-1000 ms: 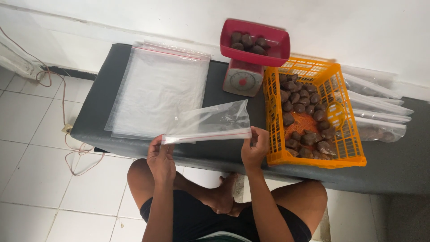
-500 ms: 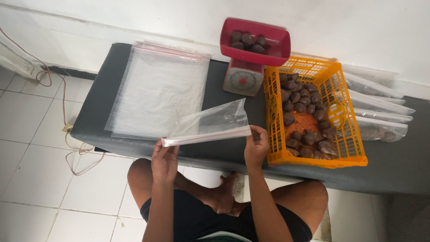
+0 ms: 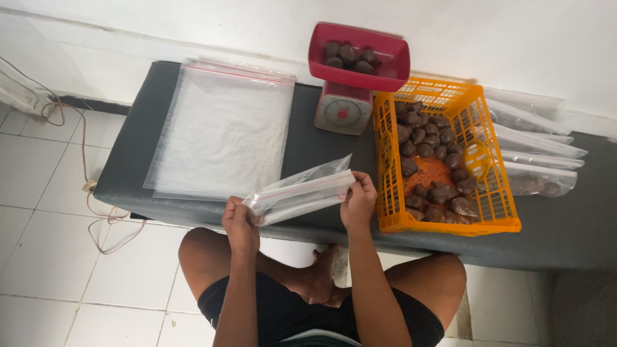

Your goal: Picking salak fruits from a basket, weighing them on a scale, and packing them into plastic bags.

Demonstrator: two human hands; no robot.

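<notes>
Now your left hand (image 3: 239, 225) and right hand (image 3: 358, 200) pinch the ends of the clear zip bag (image 3: 302, 193); its long axis runs between your fingers, above the table (image 3: 308, 151) edge.

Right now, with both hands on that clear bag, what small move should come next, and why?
Probably pull the bag's mouth apart. The left hand and right hand each pinch one end of the clear zip bag at its strip, and it looks flat and empty. The brown fruits lie loose in the orange basket beside the right hand.
</notes>
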